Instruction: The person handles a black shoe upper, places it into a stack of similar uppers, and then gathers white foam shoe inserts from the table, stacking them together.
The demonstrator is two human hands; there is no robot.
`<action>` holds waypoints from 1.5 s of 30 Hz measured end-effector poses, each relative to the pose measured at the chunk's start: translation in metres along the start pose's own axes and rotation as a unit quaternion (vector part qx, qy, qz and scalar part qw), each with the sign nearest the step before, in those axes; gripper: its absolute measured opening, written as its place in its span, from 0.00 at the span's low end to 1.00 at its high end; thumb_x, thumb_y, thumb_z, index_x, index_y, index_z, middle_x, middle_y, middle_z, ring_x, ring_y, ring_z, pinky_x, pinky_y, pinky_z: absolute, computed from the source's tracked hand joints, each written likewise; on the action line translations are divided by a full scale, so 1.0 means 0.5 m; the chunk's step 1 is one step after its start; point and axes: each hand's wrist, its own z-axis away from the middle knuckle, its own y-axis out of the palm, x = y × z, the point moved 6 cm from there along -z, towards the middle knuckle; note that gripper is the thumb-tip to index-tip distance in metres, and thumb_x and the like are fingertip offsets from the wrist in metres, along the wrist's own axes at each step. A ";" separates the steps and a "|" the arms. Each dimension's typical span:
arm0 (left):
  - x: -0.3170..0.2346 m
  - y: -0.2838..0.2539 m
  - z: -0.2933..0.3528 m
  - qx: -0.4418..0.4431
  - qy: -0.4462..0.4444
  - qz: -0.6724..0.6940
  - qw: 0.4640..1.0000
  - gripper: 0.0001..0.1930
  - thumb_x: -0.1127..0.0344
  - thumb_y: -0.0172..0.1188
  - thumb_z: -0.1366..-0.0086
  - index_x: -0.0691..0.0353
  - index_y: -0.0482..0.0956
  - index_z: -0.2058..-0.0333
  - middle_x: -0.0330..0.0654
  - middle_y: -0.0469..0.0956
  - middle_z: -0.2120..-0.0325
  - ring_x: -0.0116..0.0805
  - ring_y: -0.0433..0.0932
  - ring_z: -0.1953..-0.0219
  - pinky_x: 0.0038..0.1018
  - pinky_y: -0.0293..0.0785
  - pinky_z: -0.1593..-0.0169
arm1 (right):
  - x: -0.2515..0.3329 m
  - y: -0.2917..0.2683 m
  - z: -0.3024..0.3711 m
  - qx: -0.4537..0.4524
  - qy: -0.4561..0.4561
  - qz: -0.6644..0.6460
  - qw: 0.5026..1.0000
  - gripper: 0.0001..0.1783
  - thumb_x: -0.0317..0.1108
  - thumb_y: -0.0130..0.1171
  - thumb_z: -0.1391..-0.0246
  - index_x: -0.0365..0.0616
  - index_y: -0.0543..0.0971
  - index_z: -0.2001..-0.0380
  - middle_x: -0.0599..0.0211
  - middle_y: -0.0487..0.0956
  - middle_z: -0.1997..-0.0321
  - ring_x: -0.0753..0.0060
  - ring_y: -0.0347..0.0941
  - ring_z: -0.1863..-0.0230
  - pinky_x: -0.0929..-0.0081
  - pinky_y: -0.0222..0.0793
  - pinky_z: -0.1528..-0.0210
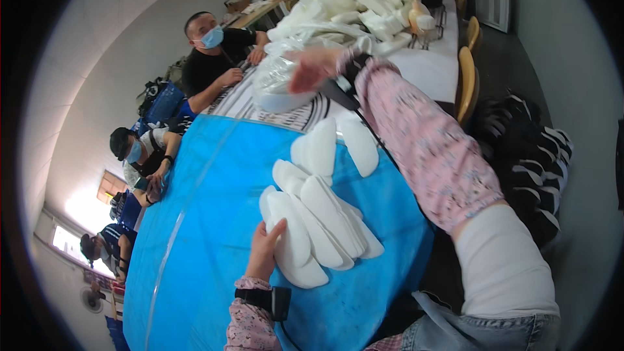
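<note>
My left hand (pixel 263 250) is at the near side of a spread of white insole-shaped pads (pixel 329 211), pinching the edge of one pad (pixel 291 234) with the thumb on top. Several pads overlap like a fan on the blue table cover. Beyond them, two more groups of pads (pixel 318 149) lie toward the far edge of the blue cover. My right hand (pixel 313 70) is stretched far forward over a clear plastic bag (pixel 273 81) with white contents. Motion blurs its fingers, so whether it touches the bag or holds anything is unclear.
A large heap of white pads and plastic bags (pixel 354 6) covers the far table. Three masked or capped people sit along the left side. Yellow chairs (pixel 467 84) and black-and-white bundles (pixel 526 162) stand at the right. The blue cover (pixel 201 221) spreads left of the pads.
</note>
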 end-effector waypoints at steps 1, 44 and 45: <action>0.005 -0.021 0.002 -0.019 0.003 -0.013 1.000 0.25 0.60 0.63 0.46 0.68 0.67 0.53 0.43 0.75 0.63 0.30 0.76 0.64 0.24 0.72 0.61 | 0.005 0.058 0.009 0.058 -0.021 0.248 0.967 0.43 0.67 0.30 0.46 0.34 0.78 0.63 0.56 0.79 0.62 0.66 0.75 0.58 0.71 0.70 0.56; 0.079 -0.160 0.126 -0.223 0.185 0.113 0.950 0.22 0.59 0.54 0.39 0.70 0.66 0.51 0.46 0.74 0.58 0.34 0.74 0.59 0.28 0.71 0.56 | -0.163 0.575 0.161 0.093 -0.062 -0.175 0.978 0.26 0.42 0.55 0.47 0.35 0.66 0.50 0.63 0.74 0.56 0.77 0.71 0.58 0.79 0.68 0.57; 0.080 -0.149 0.127 -0.175 0.149 0.237 0.944 0.23 0.59 0.55 0.39 0.69 0.65 0.50 0.45 0.73 0.58 0.34 0.74 0.57 0.28 0.70 0.55 | -0.168 0.595 0.155 0.070 -0.086 -0.109 0.988 0.28 0.44 0.57 0.48 0.34 0.66 0.50 0.62 0.74 0.56 0.74 0.71 0.58 0.77 0.68 0.56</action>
